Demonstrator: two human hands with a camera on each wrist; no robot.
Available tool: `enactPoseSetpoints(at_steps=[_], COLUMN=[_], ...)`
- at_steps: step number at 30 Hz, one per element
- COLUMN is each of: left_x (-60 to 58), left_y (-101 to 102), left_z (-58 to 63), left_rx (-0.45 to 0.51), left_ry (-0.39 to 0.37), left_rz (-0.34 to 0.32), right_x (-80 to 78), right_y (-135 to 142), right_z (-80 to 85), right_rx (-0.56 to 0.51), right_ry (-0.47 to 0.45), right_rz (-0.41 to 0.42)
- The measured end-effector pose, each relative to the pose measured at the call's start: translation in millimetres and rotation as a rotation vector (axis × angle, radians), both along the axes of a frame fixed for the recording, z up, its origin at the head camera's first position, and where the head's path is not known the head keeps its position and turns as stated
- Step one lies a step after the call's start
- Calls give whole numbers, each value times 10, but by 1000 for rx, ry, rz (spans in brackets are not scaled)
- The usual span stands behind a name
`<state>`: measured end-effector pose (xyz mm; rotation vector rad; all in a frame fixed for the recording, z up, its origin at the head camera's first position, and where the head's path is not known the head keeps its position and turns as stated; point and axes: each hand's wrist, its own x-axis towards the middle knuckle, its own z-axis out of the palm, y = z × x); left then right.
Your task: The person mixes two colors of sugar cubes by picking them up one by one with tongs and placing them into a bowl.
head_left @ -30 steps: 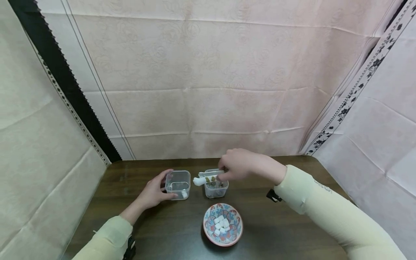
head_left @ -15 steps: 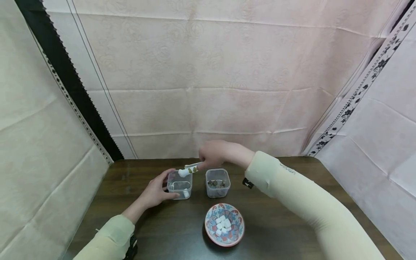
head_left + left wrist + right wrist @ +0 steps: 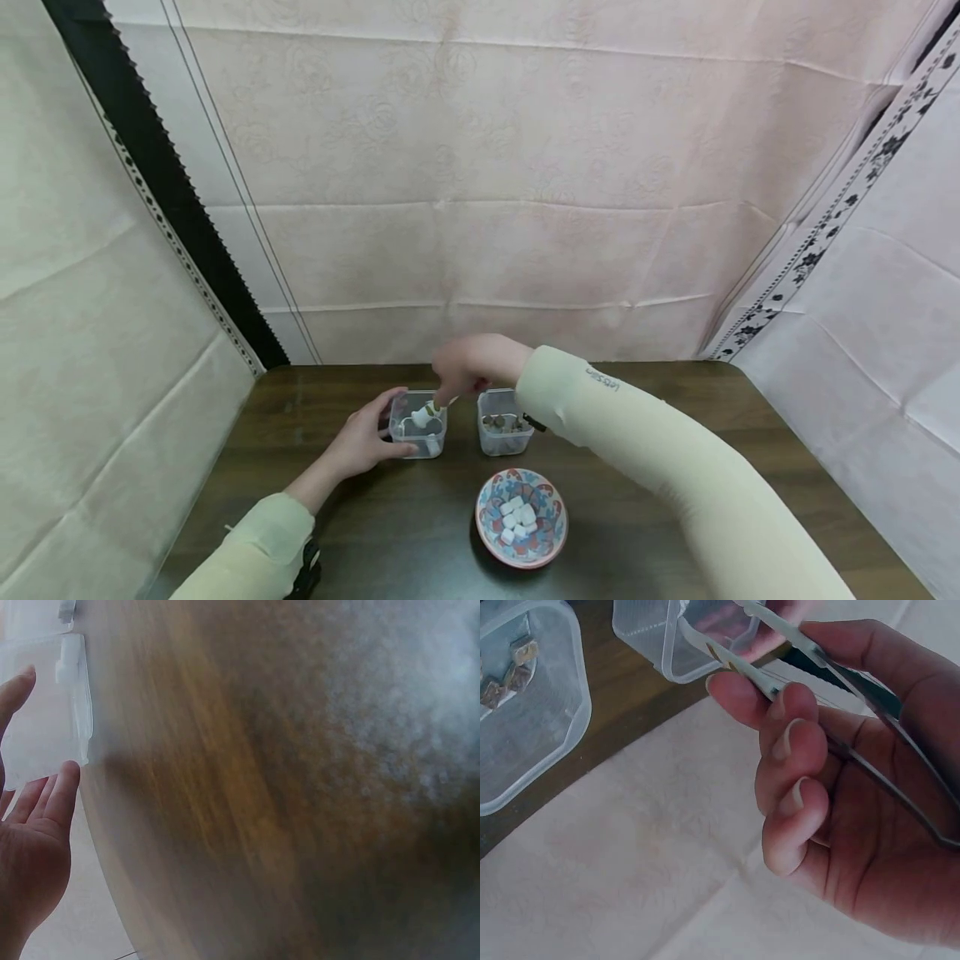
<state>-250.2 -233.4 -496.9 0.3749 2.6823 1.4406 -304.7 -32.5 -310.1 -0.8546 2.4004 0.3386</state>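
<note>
My left hand [image 3: 362,435] grips a clear plastic box [image 3: 444,415] by its left side, thumb at the near side and fingers at the far side. In the left wrist view, thumb and fingers lie around this box [image 3: 45,727]. My right hand [image 3: 468,367] holds tongs [image 3: 739,663] with white patterned arms and metal handles, pinched between thumb and fingers. The white tong ends [image 3: 422,417] reach into the left box; in the right wrist view the arms stand apart. Whether anything sits between the tips cannot be made out. A white piece [image 3: 433,444] shows at that box's near right corner.
A second clear box [image 3: 506,447] stands just right, with several small brown cubes [image 3: 523,649] inside. Nearer me is a patterned bowl [image 3: 553,533] with several white cubes [image 3: 517,517]. A pale cloth [image 3: 570,183] hangs behind the wooden table's [image 3: 637,500] far edge.
My right hand has carried the tongs leftward from over the right box to the left box, and their tips have gone down into it. My left hand stays on the left box.
</note>
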Motion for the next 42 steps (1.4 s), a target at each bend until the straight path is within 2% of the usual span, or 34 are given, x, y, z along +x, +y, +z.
enactPoseSetpoints(at_steps=[6, 12, 16, 28, 34, 42], left_x=[-9, -20, -31, -42, -39, -31], left_y=[13, 8, 16, 15, -3, -24], left_z=[1, -5, -1, 2, -18, -30], left_rx=[0, 12, 14, 15, 22, 25], left_ry=[-9, -12, -12, -18, -15, -16], left_rz=[4, -2, -1, 0, -12, -12], right_x=[-8, 1, -10, -10, 19, 41], right_y=[-175, -327, -382, -486, -481, -436], right_z=[-104, -186, -233, -326, -346, -373], right_rx=[57, 129, 139, 201, 154, 126], right_ry=[-22, -9, -30, -34, -10, 25], right_rz=[-39, -34, -83, -147, -130, -49])
